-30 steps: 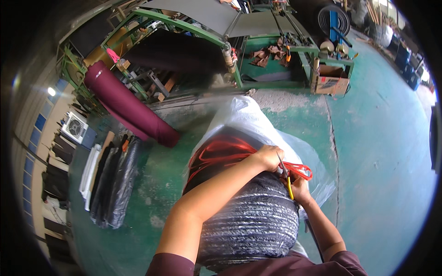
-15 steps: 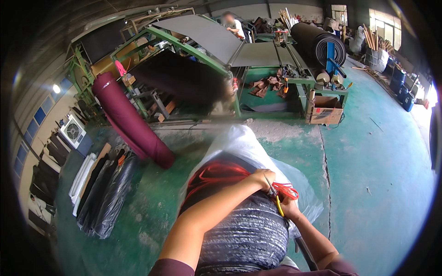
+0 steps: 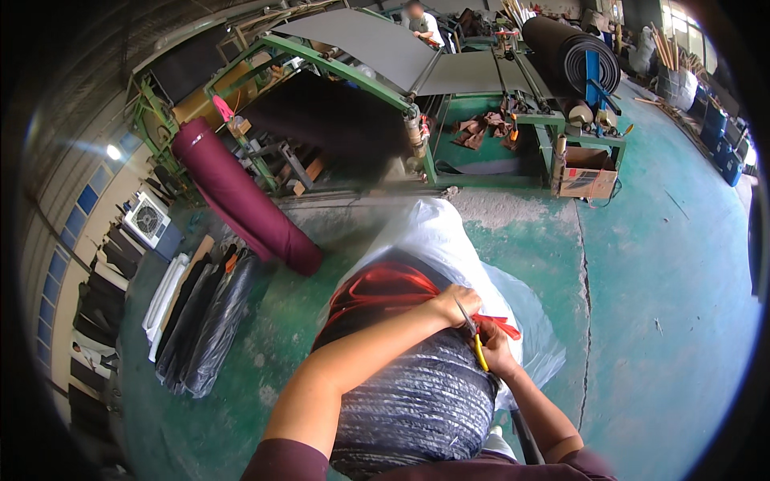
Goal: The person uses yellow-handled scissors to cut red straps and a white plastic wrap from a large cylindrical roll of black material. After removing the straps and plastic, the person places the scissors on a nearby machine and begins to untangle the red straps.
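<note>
Green factory floor (image 3: pixel 658 264) spreads all around. Near the person stands a big roll of cloth (image 3: pixel 417 393), its long way pointing near to far, top in a clear bag (image 3: pixel 437 240). Left hand (image 3: pixel 455 305) pinches the red tie (image 3: pixel 385 293). Right hand (image 3: pixel 496 353) grips scissors (image 3: pixel 473 337), fingers closed. Cutting looks next; blades must meet only the tie.

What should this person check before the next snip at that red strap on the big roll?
1. Left hand grips red strap: ok.
2. Right hand holds yellow-handled scissors: ok.
3. Blades clear of left fingers: cannot tell, they sit close.
4. Grey fabric roll steady: cannot tell.
5. Clear plastic bag away from blades: cannot tell.
6. Green floor beside roll free of people: ok.
</note>
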Tool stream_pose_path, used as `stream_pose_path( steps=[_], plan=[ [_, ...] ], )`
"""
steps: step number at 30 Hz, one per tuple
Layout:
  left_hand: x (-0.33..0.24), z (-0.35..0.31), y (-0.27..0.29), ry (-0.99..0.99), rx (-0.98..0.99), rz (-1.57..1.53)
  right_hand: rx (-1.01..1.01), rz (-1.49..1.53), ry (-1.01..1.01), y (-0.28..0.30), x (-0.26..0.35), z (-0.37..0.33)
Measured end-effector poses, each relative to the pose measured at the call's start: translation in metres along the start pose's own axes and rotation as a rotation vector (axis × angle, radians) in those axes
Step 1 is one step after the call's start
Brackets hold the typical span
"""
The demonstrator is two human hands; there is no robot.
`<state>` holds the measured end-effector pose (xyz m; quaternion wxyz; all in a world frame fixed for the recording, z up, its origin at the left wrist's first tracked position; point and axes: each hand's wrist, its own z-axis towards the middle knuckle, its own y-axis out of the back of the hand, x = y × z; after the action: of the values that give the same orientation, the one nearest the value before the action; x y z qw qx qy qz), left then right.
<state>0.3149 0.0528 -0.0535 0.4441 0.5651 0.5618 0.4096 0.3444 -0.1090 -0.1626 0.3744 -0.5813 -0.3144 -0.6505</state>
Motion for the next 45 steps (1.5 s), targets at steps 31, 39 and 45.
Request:
stream_pose_path(
  steps=[31,39,45],
  plan=[
    [0.035,0.013,-0.067,-0.040,-0.360,0.255,0.081,0.062,0.162,-0.012,0.028,0.009],
    [0.043,0.029,-0.052,0.148,-0.186,-0.052,0.126,-0.075,0.170,0.004,0.015,0.015],
    [0.106,0.115,-0.115,0.351,0.250,-0.596,0.155,-0.021,0.130,-0.003,0.015,0.013]
  ],
)
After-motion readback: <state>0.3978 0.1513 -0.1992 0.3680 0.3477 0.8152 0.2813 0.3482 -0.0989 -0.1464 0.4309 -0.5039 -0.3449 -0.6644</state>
